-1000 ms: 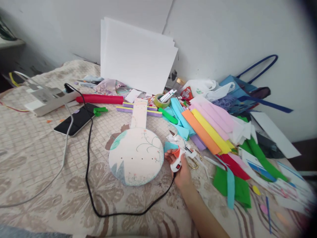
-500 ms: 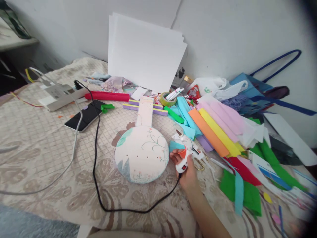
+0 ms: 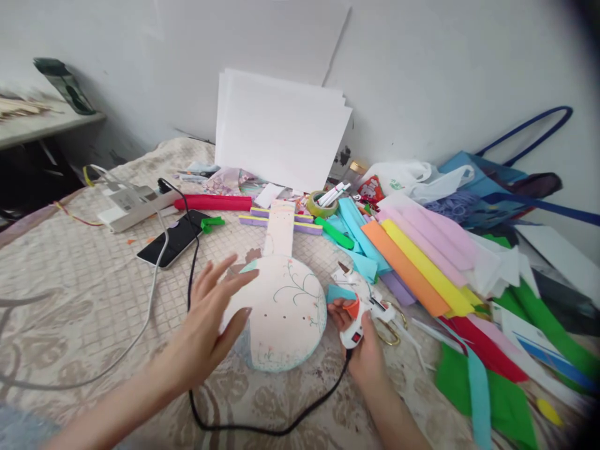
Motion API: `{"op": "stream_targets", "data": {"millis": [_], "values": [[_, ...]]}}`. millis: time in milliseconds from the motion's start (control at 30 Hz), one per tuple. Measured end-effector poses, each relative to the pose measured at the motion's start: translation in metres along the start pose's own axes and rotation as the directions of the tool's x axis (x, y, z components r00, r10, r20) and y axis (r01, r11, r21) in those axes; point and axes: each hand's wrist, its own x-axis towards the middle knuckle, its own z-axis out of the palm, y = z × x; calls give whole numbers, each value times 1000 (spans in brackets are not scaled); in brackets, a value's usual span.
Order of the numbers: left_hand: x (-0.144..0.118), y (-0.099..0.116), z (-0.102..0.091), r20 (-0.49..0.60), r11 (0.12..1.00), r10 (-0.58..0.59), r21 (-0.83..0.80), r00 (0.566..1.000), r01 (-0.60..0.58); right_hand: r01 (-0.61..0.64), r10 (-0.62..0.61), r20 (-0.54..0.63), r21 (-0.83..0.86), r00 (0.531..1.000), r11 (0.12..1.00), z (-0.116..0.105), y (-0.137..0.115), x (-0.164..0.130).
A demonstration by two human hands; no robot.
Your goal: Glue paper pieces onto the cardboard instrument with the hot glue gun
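A white hot glue gun point(image 3: 355, 326) with an orange trigger is in my right hand point(image 3: 365, 356), whose fingers wrap its handle. Its black cord loops left across the cloth. Left of it lies a flat, banjo-shaped cardboard piece point(image 3: 285, 312), its round body drawn with vines and small flowers and its neck pointing away. My left hand point(image 3: 206, 325) hovers over the round body's left edge, fingers spread and holding nothing; whether it touches the surface I cannot tell. Purple and yellow strips point(image 3: 304, 228) cross at the neck.
Rolls of colored crepe paper point(image 3: 403, 269) crowd the right side, with scissors point(image 3: 391, 331) beside the glue gun. A phone point(image 3: 171, 240) and a power strip point(image 3: 135, 209) are at the left. White boards point(image 3: 281, 131) lean on the wall behind tape point(image 3: 323, 203) and scraps.
My left hand has come into view from the lower left and is over the cardboard piece. My right hand still grips the glue gun. The view has shifted, so everything appears lower.
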Motion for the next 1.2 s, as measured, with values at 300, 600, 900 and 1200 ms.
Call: {"op": "stream_targets", "data": {"millis": [300,600,900,1200], "values": [[51,-4,36,253,978,200,-114,947,-176,43,-43,12,-13,999,999,-1,-2,1],[51,-3,45,350,942,334,-165,875,-294,11,-11,16,6,1000,1000,0,-2,0],[82,-30,52,240,985,175,-56,955,-166,4,-5,7,4,1000,1000,-3,0,2],[94,-66,39,-11,932,-192,-315,981,179,15,-15,8,-19,1000,1000,-4,1,2]]}}
